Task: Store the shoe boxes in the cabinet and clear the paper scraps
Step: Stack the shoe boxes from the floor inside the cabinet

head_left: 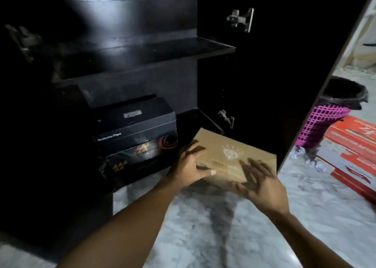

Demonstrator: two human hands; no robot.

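Observation:
A brown cardboard shoe box point(230, 155) with a pale diamond logo is tilted in front of the cabinet's bottom opening. My left hand point(190, 166) grips its left end, thumb along the near side. My right hand point(261, 183) is against its near right corner, fingers spread on the lid. Two dark shoe boxes point(135, 134) are stacked on the bottom shelf of the black cabinet point(142, 50), left of the brown box. Crumpled paper scraps point(311, 162) lie on the floor at the right.
The open cabinet door point(284, 84) stands right of the brown box. Behind it are a pink mesh bin point(327, 121) with a black liner and red-and-white boxes point(354, 153) stacked on the marble floor. The middle shelf holds nothing.

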